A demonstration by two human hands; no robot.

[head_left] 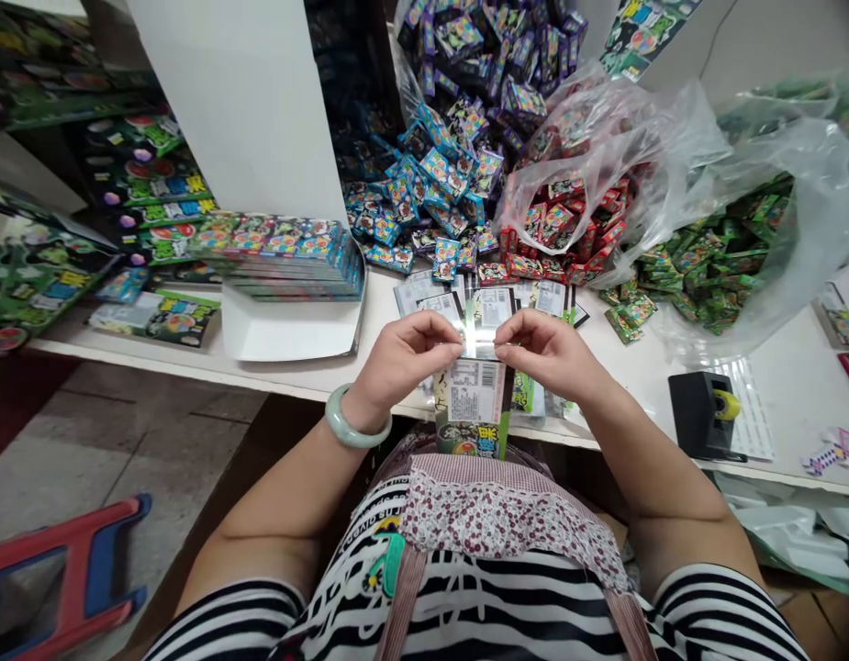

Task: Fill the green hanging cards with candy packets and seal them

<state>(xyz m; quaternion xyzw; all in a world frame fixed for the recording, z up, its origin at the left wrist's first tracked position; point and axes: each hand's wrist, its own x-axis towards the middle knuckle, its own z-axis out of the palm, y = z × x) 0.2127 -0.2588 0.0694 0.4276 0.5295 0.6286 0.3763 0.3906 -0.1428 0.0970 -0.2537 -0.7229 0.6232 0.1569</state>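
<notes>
Flowered apron (507,523) over a striped shirt (527,592); just beyond, left hand (417,351) and right hand (552,353) each pinch the clear top of a printed bag (472,395) at the tabletop's (637,367) near edge. Blue packets (441,170) and red packets (554,225) lie behind, a white box (286,326) left, a tape dispenser (696,418) right.

Pinching the top of a printed bag (471,395) with left hand (414,353) and right hand (552,353). Facing blue packets (424,184), red packets (589,229) and green packets (713,262) on a table (637,376), with a tape dispenser (696,418) to the right.
</notes>
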